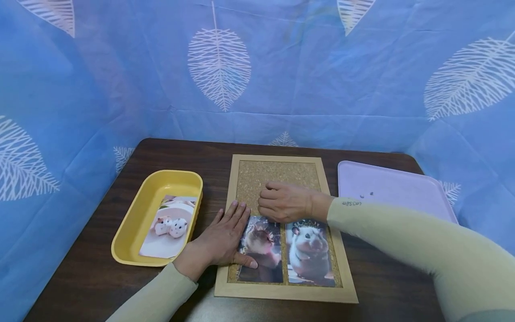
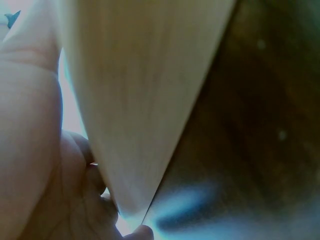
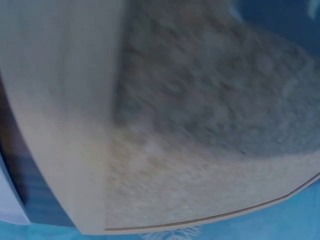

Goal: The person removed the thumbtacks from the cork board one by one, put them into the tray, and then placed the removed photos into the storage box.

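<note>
A wood-framed cork board (image 1: 277,174) lies on the table with two hamster photos on its near half. My left hand (image 1: 225,239) rests with its fingers spread and straight over the board's left frame, its thumb on the left photo (image 1: 265,264). In the left wrist view the hand (image 2: 30,145) lies along the wooden frame (image 2: 130,100). My right hand (image 1: 285,202) has its fingers curled at the top edge of the left photo; whatever sits under the fingertips is hidden. Its wrist is above the right photo (image 1: 309,255). Bare cork (image 3: 200,80) fills most of the right wrist view.
A yellow tray (image 1: 130,228) on the left holds another hamster photo (image 1: 170,228). On the right lies a lilac tray (image 1: 394,183) with a couple of tiny dark pieces (image 1: 371,193). A blue leaf-patterned cloth (image 1: 289,76) hangs around the dark wooden table (image 1: 185,154).
</note>
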{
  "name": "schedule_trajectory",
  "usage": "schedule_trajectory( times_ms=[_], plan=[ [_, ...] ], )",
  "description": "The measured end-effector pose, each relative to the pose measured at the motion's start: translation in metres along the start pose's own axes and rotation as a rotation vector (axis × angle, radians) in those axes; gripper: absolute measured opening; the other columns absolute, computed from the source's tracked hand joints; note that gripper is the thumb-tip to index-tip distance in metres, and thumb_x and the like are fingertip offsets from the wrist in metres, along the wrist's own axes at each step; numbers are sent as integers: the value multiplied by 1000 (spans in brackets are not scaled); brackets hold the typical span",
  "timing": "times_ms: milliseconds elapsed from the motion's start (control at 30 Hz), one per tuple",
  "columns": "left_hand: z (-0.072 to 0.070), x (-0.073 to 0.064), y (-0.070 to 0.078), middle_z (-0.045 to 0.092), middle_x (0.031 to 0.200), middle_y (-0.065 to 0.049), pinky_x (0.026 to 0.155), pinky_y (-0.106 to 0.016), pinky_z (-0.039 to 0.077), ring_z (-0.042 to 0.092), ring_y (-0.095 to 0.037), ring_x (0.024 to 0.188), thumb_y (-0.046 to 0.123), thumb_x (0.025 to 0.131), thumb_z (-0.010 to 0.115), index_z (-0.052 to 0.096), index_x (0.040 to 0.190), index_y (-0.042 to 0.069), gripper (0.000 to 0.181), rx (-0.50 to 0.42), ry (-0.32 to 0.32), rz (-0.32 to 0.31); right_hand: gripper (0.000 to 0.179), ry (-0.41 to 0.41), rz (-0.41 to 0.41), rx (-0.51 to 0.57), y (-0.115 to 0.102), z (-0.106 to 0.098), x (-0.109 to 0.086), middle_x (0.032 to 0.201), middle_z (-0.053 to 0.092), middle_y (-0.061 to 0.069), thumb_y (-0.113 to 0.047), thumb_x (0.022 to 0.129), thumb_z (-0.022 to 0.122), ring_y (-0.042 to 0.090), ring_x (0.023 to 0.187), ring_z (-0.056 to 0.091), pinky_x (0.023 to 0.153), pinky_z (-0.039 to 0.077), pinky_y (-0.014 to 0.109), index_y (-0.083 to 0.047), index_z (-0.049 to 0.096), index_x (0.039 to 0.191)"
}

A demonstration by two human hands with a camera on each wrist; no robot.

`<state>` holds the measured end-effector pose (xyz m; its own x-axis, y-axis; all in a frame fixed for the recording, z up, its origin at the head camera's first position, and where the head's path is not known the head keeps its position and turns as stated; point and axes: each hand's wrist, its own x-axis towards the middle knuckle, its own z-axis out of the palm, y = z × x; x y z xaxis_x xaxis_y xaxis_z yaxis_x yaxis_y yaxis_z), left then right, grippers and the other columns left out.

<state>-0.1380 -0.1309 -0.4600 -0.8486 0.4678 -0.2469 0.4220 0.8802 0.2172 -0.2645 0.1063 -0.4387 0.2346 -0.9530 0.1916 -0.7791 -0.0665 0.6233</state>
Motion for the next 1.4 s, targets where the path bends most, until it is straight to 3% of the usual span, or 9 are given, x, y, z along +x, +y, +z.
schedule_trajectory(
  times_ms=[267, 367, 533, 733, 867, 1100, 1400],
  plan=[
    [-1, -1, 1, 1, 178, -12, 131, -60, 13, -4, -33, 165, 88, 78, 64, 10, 171, 9, 133, -4, -2, 11, 29, 87, 147, -53, -7, -5, -25, 96, 68, 3, -29, 111, 43, 22, 91, 61, 86, 51, 40, -14, 66, 100],
    [-1, -1, 1, 1, 178, -12, 131, -61, 12, -4, -33, 165, 88, 79, 64, 10, 171, 9, 133, -11, -3, 13, 32, 109, 202, -72, -6, -8, -36, 97, 69, 4, -28, 111, 40, 24, 91, 62, 85, 50, 41, -12, 66, 101],
    [-1, -1, 1, 0, 179, -11, 131, -61, 11, -5, -33, 165, 87, 78, 66, 11, 171, 9, 134, -26, -3, 10, 23, 156, 299, -85, -5, -13, -58, 95, 70, 5, -24, 105, 49, 25, 88, 64, 82, 52, 43, -10, 66, 99],
    [0, -1, 1, -1, 178, -12, 131, -61, 10, -6, -33, 165, 86, 78, 68, 10, 171, 8, 134, -36, -6, 14, 20, 274, 420, -123, -5, -20, -86, 91, 71, 10, -18, 100, 54, 30, 85, 65, 78, 51, 47, -5, 69, 97],
    [0, -1, 2, -1, 178, -12, 131, -61, 10, -6, -34, 165, 85, 79, 68, 10, 171, 8, 133, -42, -7, 20, 22, 309, 501, -156, -8, -25, -107, 89, 71, 13, -16, 101, 54, 33, 82, 65, 76, 50, 50, -3, 70, 93],
    [2, -1, 1, 1, 178, -13, 131, -61, 11, -5, -35, 165, 86, 78, 68, 11, 170, 7, 134, -36, 3, 32, 20, 314, 639, -199, -14, -32, -143, 87, 69, 14, -14, 97, 55, 37, 79, 64, 73, 48, 53, -1, 67, 89],
    [2, -1, 1, 2, 178, -15, 131, -61, 12, -3, -35, 165, 85, 78, 70, 13, 170, 6, 134, -38, 14, 34, 20, 165, 790, -231, -21, -45, -190, 86, 64, 21, -16, 89, 59, 44, 82, 62, 72, 44, 57, 4, 63, 90]
  ],
)
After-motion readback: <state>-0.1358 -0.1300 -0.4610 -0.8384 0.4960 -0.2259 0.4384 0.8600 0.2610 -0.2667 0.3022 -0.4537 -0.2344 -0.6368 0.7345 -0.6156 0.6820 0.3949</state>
